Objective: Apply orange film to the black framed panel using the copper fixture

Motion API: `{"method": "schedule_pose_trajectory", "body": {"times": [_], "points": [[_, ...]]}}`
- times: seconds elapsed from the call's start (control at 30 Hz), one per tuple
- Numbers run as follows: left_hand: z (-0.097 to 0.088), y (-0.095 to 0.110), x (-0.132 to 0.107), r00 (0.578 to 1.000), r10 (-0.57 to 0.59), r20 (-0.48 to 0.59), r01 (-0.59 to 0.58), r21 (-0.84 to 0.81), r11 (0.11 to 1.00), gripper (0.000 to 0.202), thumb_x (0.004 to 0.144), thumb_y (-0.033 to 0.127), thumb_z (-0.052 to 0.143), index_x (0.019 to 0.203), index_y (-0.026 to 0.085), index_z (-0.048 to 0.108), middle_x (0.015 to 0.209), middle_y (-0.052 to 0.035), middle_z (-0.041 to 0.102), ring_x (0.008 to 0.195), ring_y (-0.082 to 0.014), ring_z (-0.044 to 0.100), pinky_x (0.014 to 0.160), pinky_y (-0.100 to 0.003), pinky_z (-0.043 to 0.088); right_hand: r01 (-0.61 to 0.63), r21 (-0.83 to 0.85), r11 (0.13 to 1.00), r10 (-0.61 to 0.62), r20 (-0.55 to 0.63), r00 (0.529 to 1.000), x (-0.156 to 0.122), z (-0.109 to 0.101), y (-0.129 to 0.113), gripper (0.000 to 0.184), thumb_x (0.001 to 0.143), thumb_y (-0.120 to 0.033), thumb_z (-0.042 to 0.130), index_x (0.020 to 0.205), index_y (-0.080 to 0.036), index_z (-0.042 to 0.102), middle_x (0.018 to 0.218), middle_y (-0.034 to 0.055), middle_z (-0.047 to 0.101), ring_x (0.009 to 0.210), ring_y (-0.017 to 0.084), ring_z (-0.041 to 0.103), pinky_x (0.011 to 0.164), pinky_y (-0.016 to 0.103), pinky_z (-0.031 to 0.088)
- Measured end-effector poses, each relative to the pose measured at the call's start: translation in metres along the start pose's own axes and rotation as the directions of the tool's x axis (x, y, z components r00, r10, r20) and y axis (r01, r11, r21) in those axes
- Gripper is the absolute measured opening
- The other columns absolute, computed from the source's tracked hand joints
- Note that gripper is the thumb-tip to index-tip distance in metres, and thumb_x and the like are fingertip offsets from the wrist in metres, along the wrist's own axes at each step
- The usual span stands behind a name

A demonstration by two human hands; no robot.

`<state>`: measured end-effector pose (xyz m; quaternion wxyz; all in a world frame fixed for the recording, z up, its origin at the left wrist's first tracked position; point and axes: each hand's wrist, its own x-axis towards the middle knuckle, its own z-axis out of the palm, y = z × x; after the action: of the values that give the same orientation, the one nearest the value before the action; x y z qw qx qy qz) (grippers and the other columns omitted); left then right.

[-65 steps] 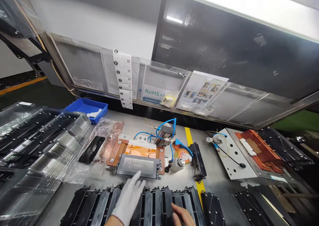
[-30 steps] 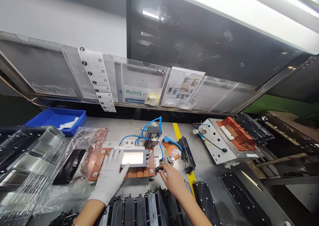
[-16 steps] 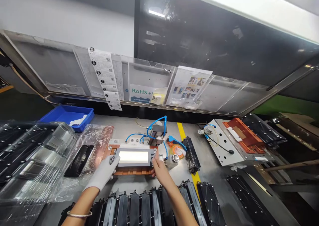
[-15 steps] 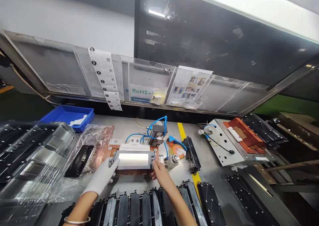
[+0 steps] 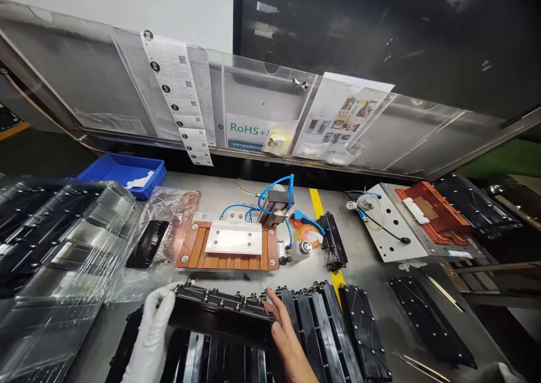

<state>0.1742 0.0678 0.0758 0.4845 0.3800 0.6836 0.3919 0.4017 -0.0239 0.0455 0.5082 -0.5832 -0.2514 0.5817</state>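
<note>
My left hand, in a white glove, grips the left end of a long black plastic panel. My bare right hand holds the panel's right end between thumb and fingers. The panel is tilted, its edge with small studs facing up and away from me. It is held above a row of similar black panels, partly hiding them. Just beyond it sits an orange-brown fixture with a silver metal plate on top, touched by neither hand.
Blue air hoses run to a clamp block behind the fixture. Plastic-wrapped black parts and a blue tray are at left. Another grey fixture, tweezers and a black panel lie to the right.
Both hands have moved from the fixture toward me, lifting the panel off it and tilting it. The fixture's metal plate is now uncovered. The view has also shifted.
</note>
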Motion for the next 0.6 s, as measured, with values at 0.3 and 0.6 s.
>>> {"method": "schedule_pose_trajectory", "body": {"times": [0.3,0.6], "points": [[-0.023,0.015,-0.003,0.651,0.714,0.260,-0.726,0.490,0.484,0.038,0.085,0.053,0.065,0.116,0.032,0.067,0.116,-0.0029,0.074,0.105,-0.0236,0.070,0.100,-0.039,0.054,0.129,-0.271,0.954,-0.140,-0.025,0.990,-0.018,0.003,-0.022,0.063,0.085,-0.075,0.057,0.128,-0.030,0.065,0.134,0.0061,0.065,0.127,0.029,0.057,0.113,0.039,0.041],[0.057,0.041,-0.062,0.511,-0.247,0.823,-0.826,0.550,0.123,0.055,0.089,0.007,0.030,0.126,0.021,0.068,0.105,-0.0162,0.079,0.083,-0.0392,0.077,0.072,-0.056,0.063,0.193,-0.444,0.875,-0.283,-0.146,0.948,-0.019,0.019,-0.008,0.060,0.087,-0.074,0.053,0.124,-0.030,0.068,0.135,0.0087,0.061,0.132,0.033,0.051,0.117,0.047,0.037]]}}
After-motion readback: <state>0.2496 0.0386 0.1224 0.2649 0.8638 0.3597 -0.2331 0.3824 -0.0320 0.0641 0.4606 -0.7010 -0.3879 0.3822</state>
